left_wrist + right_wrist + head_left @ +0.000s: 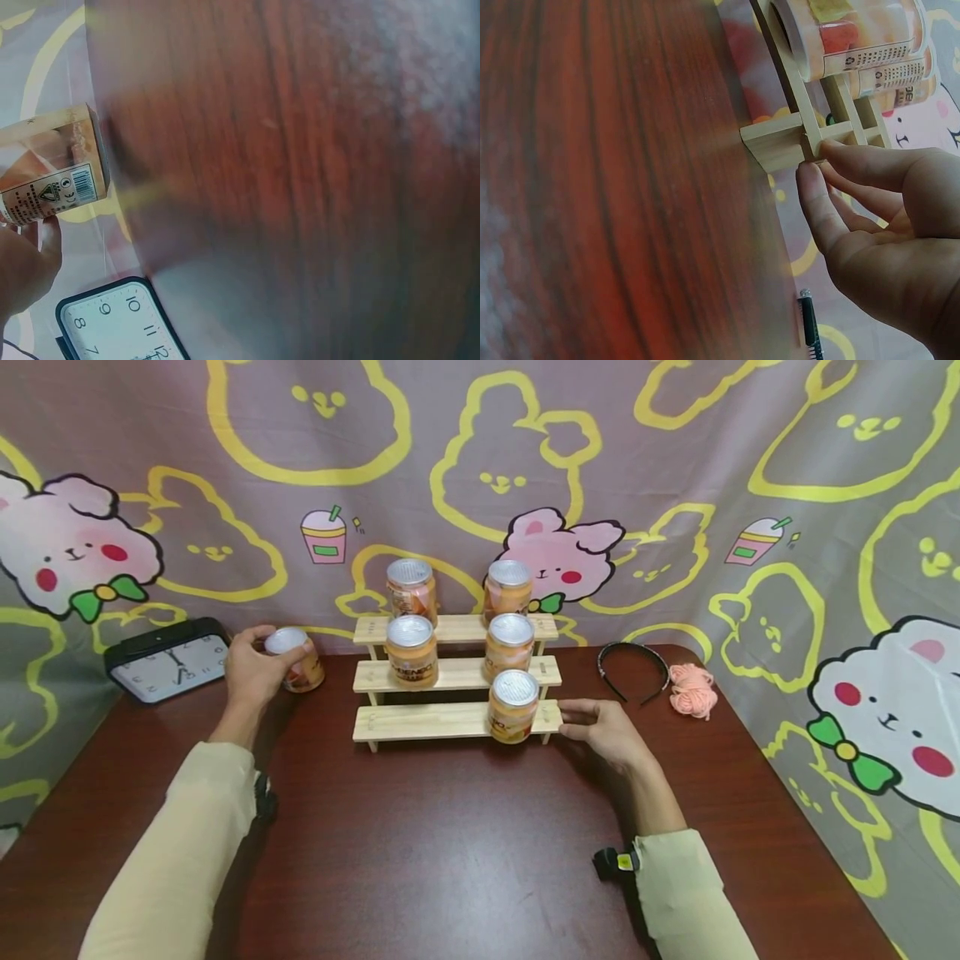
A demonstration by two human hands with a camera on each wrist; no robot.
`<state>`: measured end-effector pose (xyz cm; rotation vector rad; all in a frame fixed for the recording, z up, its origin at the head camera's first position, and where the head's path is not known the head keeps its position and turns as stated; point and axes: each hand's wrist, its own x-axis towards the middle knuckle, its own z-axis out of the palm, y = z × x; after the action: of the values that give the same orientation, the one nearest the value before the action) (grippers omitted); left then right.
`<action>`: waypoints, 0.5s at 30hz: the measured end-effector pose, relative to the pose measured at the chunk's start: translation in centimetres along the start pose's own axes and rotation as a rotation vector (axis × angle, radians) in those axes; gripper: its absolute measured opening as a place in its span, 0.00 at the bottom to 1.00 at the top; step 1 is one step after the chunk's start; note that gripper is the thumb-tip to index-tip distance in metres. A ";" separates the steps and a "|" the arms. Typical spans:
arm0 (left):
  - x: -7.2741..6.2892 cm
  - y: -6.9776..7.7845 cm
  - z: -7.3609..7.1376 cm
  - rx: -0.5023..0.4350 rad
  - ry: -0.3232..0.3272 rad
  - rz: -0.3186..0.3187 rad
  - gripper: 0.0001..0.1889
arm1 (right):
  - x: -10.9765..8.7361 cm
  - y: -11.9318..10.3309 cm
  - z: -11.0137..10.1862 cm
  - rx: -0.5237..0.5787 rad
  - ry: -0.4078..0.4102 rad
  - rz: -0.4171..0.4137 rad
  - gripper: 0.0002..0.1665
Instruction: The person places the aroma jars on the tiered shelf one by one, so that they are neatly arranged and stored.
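At the left, my left hand [253, 667] grips an orange-labelled can [303, 672] with a silver lid, thumb and fingers on either side. In the left wrist view the can [56, 161] shows its barcode, and part of the left hand [26, 259] appears beside it. A three-tier wooden display stand [423, 720] carries similar cans: two on top, two on the middle tier and one can [513, 710] at the right of the bottom tier. My right hand [606, 731] pinches the bottom tier's right end, thumb and fingertips meeting at the wood [780, 139].
A black-framed clock [171, 670] stands at the back left, close to the left hand. Behind the right hand lie a dark headband [633, 647] and a pink yarn bundle [692, 691]. A patterned cloth [517, 460] hangs behind the brown table [450, 843].
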<state>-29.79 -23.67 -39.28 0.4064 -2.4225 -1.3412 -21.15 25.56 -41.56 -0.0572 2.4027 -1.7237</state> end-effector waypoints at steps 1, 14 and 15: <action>0.0 0.0 -0.1 0.001 0.001 0.001 0.41 | 0.0 0.0 0.0 -0.001 0.000 0.000 0.28; -0.9 1.1 -1.4 0.000 0.000 0.059 0.39 | 0.1 0.1 0.0 0.006 0.001 0.002 0.28; -1.0 1.3 -1.5 0.004 -0.004 0.063 0.40 | 0.1 0.1 0.0 0.008 0.001 0.003 0.28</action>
<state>-28.31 -23.74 -37.62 0.3261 -2.4203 -1.3126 -21.20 25.58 -41.67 -0.0513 2.3950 -1.7323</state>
